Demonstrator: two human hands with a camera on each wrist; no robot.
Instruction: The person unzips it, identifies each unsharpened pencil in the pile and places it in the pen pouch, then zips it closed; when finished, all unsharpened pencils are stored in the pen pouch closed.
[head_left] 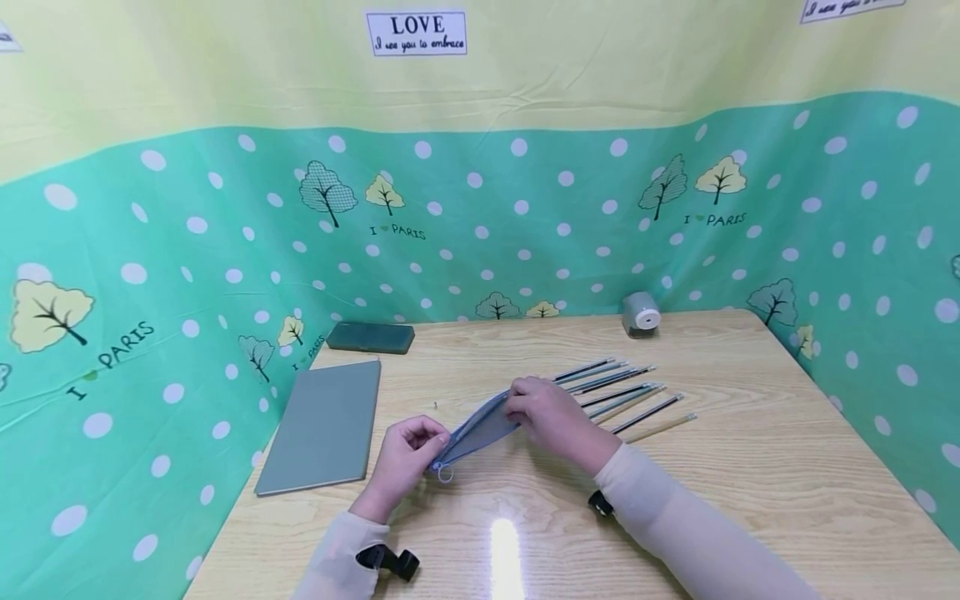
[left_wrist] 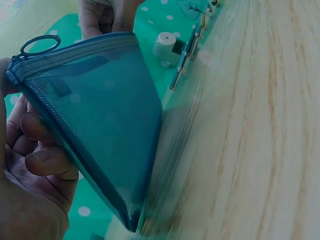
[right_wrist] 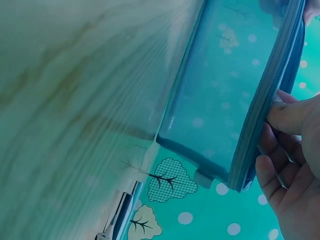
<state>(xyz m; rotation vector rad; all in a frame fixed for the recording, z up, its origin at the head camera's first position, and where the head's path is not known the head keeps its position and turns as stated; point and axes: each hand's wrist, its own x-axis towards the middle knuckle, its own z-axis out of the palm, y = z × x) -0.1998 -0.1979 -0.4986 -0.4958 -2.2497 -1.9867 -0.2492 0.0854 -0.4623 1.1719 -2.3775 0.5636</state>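
A blue-grey mesh zip pouch (head_left: 486, 429) is stretched between both hands, close over the table. My left hand (head_left: 405, 458) pinches its near left corner, beside the pull ring (left_wrist: 40, 45) at the end of the zip. Farther along the top edge, my right hand (head_left: 551, 419) grips the zip side between thumb and fingers. The right wrist view shows the pouch (right_wrist: 220, 95) with its two zip edges apart near that hand. Through the see-through mesh, no contents show. Several pencils (head_left: 648, 414) lie side by side beyond my right hand, which hides some of their ends.
On the left lies a grey notebook (head_left: 322, 429), with a dark green flat case (head_left: 370, 337) behind it. A grey and white pencil sharpener (head_left: 641, 317) stands at the back right. A spotted green cloth (head_left: 517, 233) hangs along the wooden table's (head_left: 750, 500) back and sides.
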